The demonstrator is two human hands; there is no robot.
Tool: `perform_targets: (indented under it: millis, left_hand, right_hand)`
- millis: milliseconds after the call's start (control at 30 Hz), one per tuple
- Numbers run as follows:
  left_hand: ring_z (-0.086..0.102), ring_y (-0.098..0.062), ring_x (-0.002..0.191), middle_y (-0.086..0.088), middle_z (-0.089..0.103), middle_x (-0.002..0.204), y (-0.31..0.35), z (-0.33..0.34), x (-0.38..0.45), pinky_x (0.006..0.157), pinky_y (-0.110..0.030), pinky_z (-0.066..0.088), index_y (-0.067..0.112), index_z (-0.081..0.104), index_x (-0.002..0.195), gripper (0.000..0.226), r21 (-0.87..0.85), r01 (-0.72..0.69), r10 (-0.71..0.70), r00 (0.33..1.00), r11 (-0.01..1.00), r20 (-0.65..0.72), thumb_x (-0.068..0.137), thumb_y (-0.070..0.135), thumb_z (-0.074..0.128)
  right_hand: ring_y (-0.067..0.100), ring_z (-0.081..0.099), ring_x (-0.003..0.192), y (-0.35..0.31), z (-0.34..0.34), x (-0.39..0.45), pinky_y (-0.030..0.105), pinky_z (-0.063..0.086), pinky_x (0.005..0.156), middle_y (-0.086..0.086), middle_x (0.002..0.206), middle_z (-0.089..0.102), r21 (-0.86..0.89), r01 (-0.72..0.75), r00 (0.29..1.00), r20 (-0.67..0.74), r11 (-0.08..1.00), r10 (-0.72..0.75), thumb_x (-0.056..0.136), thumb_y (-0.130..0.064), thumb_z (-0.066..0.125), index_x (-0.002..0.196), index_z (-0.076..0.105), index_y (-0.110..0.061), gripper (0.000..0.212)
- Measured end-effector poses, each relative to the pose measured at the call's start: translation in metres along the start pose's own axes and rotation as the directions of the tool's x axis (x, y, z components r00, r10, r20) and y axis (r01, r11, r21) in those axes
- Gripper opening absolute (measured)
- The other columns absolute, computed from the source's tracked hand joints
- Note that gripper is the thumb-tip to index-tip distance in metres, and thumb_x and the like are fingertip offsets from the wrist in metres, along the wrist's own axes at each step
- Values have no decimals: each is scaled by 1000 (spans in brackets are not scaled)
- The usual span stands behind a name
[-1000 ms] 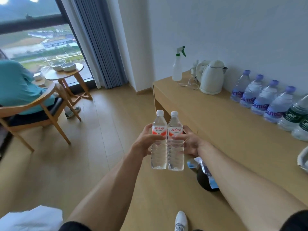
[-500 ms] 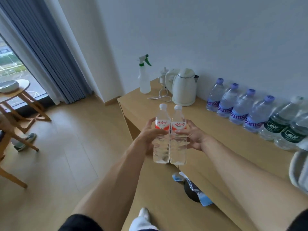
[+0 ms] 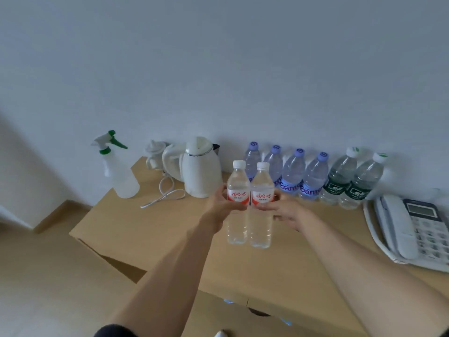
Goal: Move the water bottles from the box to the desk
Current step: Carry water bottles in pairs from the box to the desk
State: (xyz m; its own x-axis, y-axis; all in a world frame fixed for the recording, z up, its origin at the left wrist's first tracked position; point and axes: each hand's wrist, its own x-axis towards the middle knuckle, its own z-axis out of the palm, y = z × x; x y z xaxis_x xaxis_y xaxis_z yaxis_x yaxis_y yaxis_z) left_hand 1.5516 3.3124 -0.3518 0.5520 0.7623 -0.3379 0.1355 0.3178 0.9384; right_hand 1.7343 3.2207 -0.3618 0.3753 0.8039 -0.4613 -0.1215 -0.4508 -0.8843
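Note:
Two clear water bottles with white caps and red labels are held upright, side by side, above the wooden desk (image 3: 145,229). My left hand (image 3: 220,206) grips the left bottle (image 3: 237,222) at its label. My right hand (image 3: 285,211) grips the right bottle (image 3: 261,224) the same way. The two bottles touch each other. Their bases hang over the middle of the desk, in front of the row of bottles at the wall. The box is not in view.
Along the wall stand a spray bottle (image 3: 119,171), a white kettle (image 3: 199,169) with its cord (image 3: 165,194), several purple-capped bottles (image 3: 294,173) and two green-labelled bottles (image 3: 352,178). A white desk phone (image 3: 413,227) lies at the right.
The view has swung right, away from the window and chair, to face the desk and wall. Both hands have carried the two bottles forward, over the desk top.

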Motion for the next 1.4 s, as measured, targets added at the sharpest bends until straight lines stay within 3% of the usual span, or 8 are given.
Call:
perform_targets:
  millis: [267,533,633,867,1067,1200,1267,1400]
  left_hand:
    - [70,-3,90,9,73,102,78,-34,157,71,-17,54,24,57,118,71,135,-223,204,968,965,145,59,1,90]
    - [63,9,80,10,69,98,110,-37,269,65,-9,49,23,58,113,62,273,-317,260,939,908,224,64,6,92]
    - [62,9,81,20,68,94,112,-35,307,65,-8,49,26,56,111,62,315,-335,270,934,888,232,64,6,91]
    - [62,9,83,27,66,93,150,-20,412,65,-7,48,32,54,109,62,385,-372,304,925,845,227,64,10,90]
    - [61,9,89,33,62,98,204,1,504,65,-5,46,48,47,107,62,497,-401,316,915,769,250,67,27,89]
    - [59,6,103,28,63,110,233,24,552,78,-9,46,50,48,117,63,551,-442,301,894,708,331,70,36,87]
    - [56,4,110,20,61,121,247,38,571,89,-19,46,42,51,127,65,586,-494,323,868,643,377,71,42,84]
    - [59,-3,102,14,63,116,284,82,610,84,-21,46,36,57,132,63,622,-596,355,803,507,480,75,37,84]
  right_hand:
    - [4,67,101,-89,-2,115,24,50,81,-9,107,73,-132,189,959,-187,973,-212,65,-13,93,116,58,-27,63]
    - [1,61,103,-131,-16,202,26,48,82,-15,108,68,-237,197,904,-331,952,-269,62,-22,96,117,55,-30,69]
    - [-1,59,100,-140,-25,234,28,49,86,-19,107,65,-316,167,897,-345,934,-277,62,-26,96,120,53,-32,72]
    - [-16,51,87,-186,-59,327,10,38,69,-30,95,57,-396,216,879,-320,893,-354,65,-26,94,114,47,-39,69]
    - [-2,61,96,-229,-100,414,20,46,78,-26,99,61,-424,281,867,-272,861,-417,67,-28,93,117,43,-39,72]
    - [-1,58,112,-250,-142,442,26,51,89,-24,114,62,-405,302,862,-270,863,-428,69,-34,92,123,45,-42,71]
    - [-10,55,111,-258,-166,443,13,48,84,-25,119,59,-444,299,835,-307,844,-457,69,-38,90,124,48,-45,69]
    - [-11,55,102,-280,-215,446,7,41,77,-24,111,60,-582,256,764,-367,772,-531,72,-34,89,123,57,-36,60]
